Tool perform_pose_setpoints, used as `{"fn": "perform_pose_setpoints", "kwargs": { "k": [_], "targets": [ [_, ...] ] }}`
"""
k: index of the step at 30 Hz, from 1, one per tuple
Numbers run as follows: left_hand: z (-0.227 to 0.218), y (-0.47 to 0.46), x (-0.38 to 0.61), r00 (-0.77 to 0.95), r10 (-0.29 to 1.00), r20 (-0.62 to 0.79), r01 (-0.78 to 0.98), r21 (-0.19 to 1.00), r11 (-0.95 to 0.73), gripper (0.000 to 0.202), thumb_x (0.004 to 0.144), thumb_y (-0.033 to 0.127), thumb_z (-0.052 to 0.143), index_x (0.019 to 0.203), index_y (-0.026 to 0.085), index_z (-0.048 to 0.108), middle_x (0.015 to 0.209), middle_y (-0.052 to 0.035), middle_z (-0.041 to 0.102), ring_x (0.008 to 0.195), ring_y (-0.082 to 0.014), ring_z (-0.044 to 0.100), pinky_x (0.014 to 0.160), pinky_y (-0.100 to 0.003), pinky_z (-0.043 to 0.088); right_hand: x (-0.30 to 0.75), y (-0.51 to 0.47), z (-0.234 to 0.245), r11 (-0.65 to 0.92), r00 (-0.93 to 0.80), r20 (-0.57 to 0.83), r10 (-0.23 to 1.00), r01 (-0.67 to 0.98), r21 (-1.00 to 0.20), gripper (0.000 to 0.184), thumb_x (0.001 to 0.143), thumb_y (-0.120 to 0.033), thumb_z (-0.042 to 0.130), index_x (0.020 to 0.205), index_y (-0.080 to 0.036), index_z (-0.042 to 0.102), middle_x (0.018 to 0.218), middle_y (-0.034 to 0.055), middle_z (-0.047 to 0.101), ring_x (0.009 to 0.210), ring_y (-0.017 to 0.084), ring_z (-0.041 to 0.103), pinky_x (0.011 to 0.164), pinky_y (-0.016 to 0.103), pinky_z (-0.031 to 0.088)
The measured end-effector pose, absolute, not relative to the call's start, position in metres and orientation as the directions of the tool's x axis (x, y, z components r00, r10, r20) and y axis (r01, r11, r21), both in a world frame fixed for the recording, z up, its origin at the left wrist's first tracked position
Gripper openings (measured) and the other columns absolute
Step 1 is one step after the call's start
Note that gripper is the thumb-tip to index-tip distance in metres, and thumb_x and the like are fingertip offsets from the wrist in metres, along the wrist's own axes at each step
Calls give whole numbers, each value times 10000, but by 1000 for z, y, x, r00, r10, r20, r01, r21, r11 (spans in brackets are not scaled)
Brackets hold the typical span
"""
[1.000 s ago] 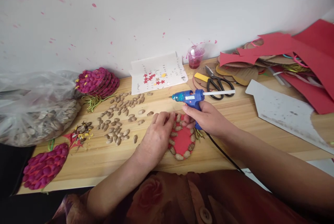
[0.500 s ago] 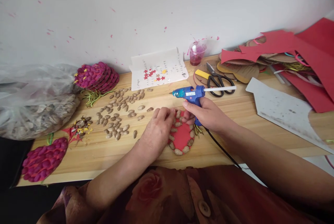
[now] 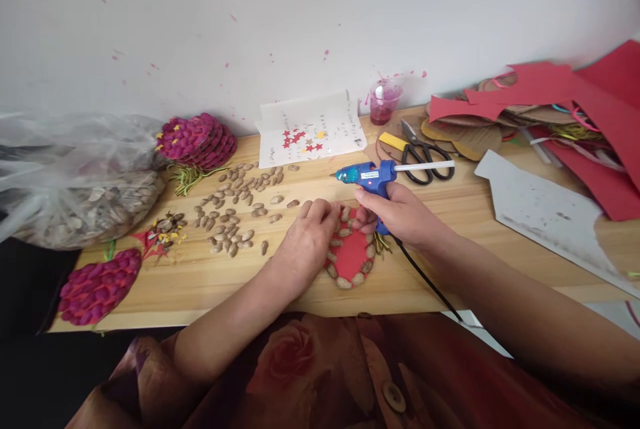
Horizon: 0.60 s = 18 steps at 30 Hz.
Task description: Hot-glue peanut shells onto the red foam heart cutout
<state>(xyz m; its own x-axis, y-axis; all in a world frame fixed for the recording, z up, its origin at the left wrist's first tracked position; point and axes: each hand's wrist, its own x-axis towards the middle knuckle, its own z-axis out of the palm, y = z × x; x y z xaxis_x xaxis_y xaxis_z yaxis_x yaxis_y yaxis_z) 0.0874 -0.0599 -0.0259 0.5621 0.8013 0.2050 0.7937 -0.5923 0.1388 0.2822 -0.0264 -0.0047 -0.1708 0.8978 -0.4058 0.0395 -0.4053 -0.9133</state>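
Observation:
My right hand (image 3: 395, 212) is wrapped round the handle of a blue hot glue gun (image 3: 367, 175), whose nozzle points left and whose white glue stick juts out at the back. Below it lies a red oval card (image 3: 350, 259) with peanuts (image 3: 344, 283) set round its rim and some near the top. The fingers of my left hand (image 3: 313, 235) are bent and pressed together at the card's upper left edge; what they pinch is hidden. Loose peanuts (image 3: 240, 182) are scattered on the wooden table to the left.
Scissors (image 3: 420, 152), a cup of pink liquid (image 3: 384, 102) and a paper sheet with stars (image 3: 335, 139) stand behind. Red card scraps (image 3: 525, 85) fill the right. At left are a plastic bag (image 3: 100, 195) and purple-studded pieces (image 3: 100, 289). A black cord (image 3: 425, 275) runs from the gun.
The view has shifted slightly, so the table things appear a little further right. Both hands keep nearly the same pose over the card, and the glue gun stays in my right hand.

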Motion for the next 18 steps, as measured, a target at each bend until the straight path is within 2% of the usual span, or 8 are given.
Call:
{"fn": "perform_pose_setpoints", "kwargs": {
  "k": [7,14,18],
  "targets": [
    [-19,-59,91,551,829,98,816,145,-559,321,974,78,483,1280,120,569,1115,-110,592,1014,-229,554,974,-356,522,282,-25,-7,-424,-151,-421,894,12,-905,182,927,-239,672,753,-204,632,581,0,663,554,146,696,523,237,605],
    [-10,-59,95,551,834,25,826,121,-550,264,983,112,477,1213,104,606,1138,-122,596,1044,-248,529,985,-351,496,283,-25,-7,-382,-158,-377,913,-1,-924,210,863,-311,749,721,-198,644,585,15,656,554,176,711,485,248,593],
    [-6,-59,96,549,836,-8,831,108,-545,266,969,119,508,1215,96,607,1158,-129,593,1062,-255,521,987,-345,477,281,-26,-5,-317,-160,-304,939,-58,-947,257,805,-372,801,719,-199,631,585,-2,642,543,168,702,470,231,579]
  ]
}}
